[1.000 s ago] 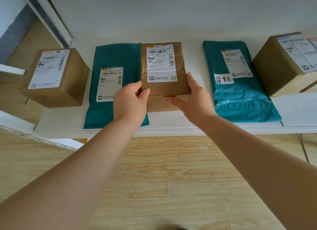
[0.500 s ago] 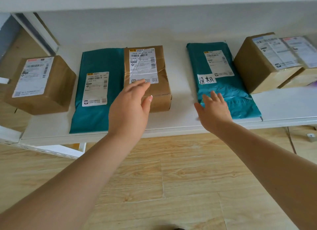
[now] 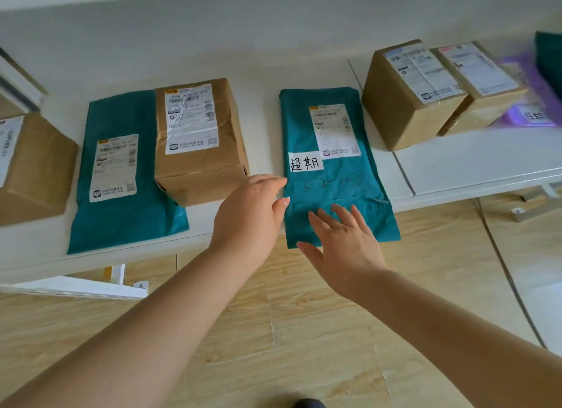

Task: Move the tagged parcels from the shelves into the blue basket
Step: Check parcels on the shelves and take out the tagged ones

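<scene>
A teal mailer bag (image 3: 331,176) with a shipping label and a handwritten white tag (image 3: 305,163) lies on the white shelf (image 3: 456,164), its near end hanging over the front edge. My right hand (image 3: 340,243) is open, fingers spread over the bag's near end. My left hand (image 3: 252,216) is open at the bag's left edge, thumb touching it. A purple parcel (image 3: 529,103) with a white tag lies blurred at the far right. No blue basket is in view.
A brown paper parcel (image 3: 197,139) stands left of the hands, partly on a second teal mailer (image 3: 121,176). A cardboard box (image 3: 27,167) sits at the far left, two more boxes (image 3: 413,94) at the right. Wooden floor (image 3: 273,331) lies below the shelf.
Both hands let go of the brown paper parcel and moved right to the tagged teal mailer. The view shifted right, bringing the purple parcel into sight.
</scene>
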